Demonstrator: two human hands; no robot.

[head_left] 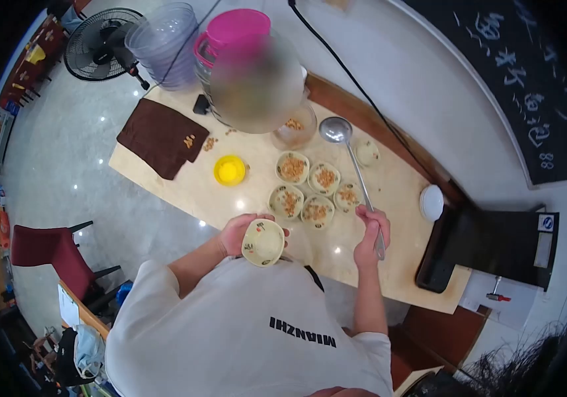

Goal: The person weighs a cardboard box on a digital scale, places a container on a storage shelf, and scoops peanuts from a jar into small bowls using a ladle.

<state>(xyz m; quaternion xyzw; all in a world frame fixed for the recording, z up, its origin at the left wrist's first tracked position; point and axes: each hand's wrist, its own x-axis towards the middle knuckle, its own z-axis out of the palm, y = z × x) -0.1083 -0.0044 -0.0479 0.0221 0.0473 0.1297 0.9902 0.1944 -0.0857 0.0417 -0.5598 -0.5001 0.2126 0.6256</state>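
My left hand is closed on a small pale-green bowl with dark printed marks, held in front of my shirt; nothing shows inside it. In my right hand is the handle of a metal ladle, its bowl pointing away from me over the table. Between the hands and the wall stand several matching bowls, such as one bowl, holding brown, nut-like pieces. Another bowl by the ladle holds little or nothing. A clear tub behind them contains more pieces.
The table carries a brown cloth with scattered pieces, a yellow bowl, stacked clear tubs, and a blurred container under a pink lid. White lids and a black device are at right. A fan stands beyond.
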